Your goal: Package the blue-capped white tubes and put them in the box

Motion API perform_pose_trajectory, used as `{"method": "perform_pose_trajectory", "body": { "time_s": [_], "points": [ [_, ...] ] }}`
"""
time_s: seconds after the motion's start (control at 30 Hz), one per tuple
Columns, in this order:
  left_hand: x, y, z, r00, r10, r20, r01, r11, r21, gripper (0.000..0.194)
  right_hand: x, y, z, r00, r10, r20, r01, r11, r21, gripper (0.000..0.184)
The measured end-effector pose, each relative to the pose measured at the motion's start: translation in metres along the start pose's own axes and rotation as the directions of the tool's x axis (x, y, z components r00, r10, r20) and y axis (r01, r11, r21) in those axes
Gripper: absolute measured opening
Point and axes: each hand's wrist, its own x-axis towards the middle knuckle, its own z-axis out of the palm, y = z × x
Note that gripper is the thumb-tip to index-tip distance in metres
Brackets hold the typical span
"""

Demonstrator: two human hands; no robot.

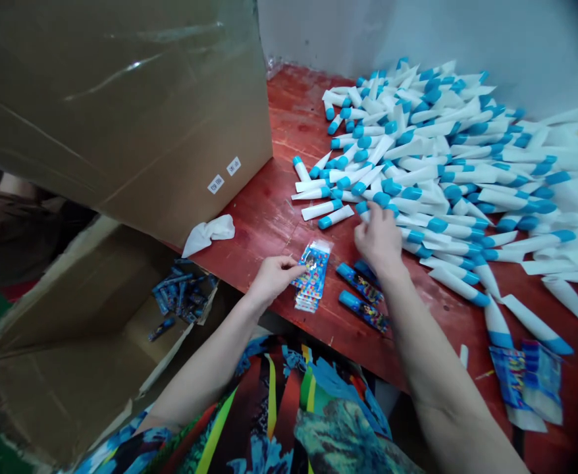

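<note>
My left hand (273, 278) rests at the near edge of a red table (264, 210), its fingertips pinching the top of a small stack of colourful printed sleeves (311, 275). My right hand (378, 238) reaches into a big heap of white tubes with blue caps (447, 164), its fingers curled on a tube at the heap's near edge. Between my hands and my body lie three tubes wrapped in printed sleeves (363, 296).
A large cardboard box (121, 99) stands at the left on the table. Below it an open carton (72, 342) holds several wrapped tubes (180, 296). A white cloth (209, 234) lies by the box. More printed sleeves (530, 385) lie at the right near edge.
</note>
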Motion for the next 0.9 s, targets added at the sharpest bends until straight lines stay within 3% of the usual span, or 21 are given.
{"method": "perform_pose_trajectory", "body": {
  "time_s": [0.07, 0.13, 0.2, 0.27, 0.37, 0.53, 0.73, 0.9],
  "points": [
    [-0.003, 0.008, -0.002, 0.997, -0.073, 0.032, 0.077, 0.986, -0.148, 0.029, -0.016, 0.004, -0.007, 0.996, 0.088, -0.022, -0.077, 0.948, 0.309, 0.055],
    [-0.006, 0.017, 0.001, 0.993, -0.100, 0.065, 0.114, 0.952, -0.282, 0.033, -0.036, -0.002, -0.012, 0.982, 0.147, 0.119, -0.189, 0.777, 0.600, 0.048],
    [-0.007, 0.023, 0.007, 0.990, -0.095, 0.105, 0.129, 0.913, -0.387, 0.035, -0.058, -0.013, -0.014, 0.946, 0.087, 0.311, -0.301, 0.587, 0.752, 0.049],
    [-0.007, 0.026, 0.015, 0.986, -0.091, 0.142, 0.147, 0.877, -0.458, 0.036, -0.075, -0.026, -0.013, 0.927, -0.003, 0.376, -0.325, 0.497, 0.804, 0.056],
    [-0.008, 0.025, 0.023, 0.984, -0.099, 0.146, 0.158, 0.866, -0.475, 0.035, -0.087, -0.036, -0.009, 0.926, -0.030, 0.377, -0.319, 0.475, 0.820, 0.049],
    [-0.010, 0.018, 0.023, 0.992, -0.112, 0.066, 0.129, 0.906, -0.402, 0.033, -0.090, -0.036, -0.002, 0.937, 0.010, 0.349, -0.301, 0.531, 0.792, 0.038],
    [-0.013, 0.017, 0.028, 0.989, -0.131, 0.066, 0.146, 0.853, -0.501, 0.029, -0.098, -0.041, 0.004, 0.932, 0.022, 0.363, -0.330, 0.473, 0.817, 0.047],
    [-0.014, 0.014, 0.041, 0.987, -0.160, 0.019, 0.144, 0.821, -0.553, 0.035, -0.101, -0.042, 0.010, 0.933, 0.057, 0.356, -0.353, 0.348, 0.869, 0.049]
  ]
}}
